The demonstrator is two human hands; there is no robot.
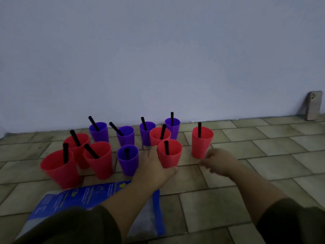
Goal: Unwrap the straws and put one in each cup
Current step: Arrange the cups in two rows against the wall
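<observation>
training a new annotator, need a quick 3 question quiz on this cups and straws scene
1. How many purple cups stand on the floor?
2. True or false: one cup has no straw.
3. What does the left hand grip? A) a purple cup B) a red cup C) nothing

Key: 1) five. 2) false, each of the eleven cups holds a black straw. 3) B, the front middle red cup.
</observation>
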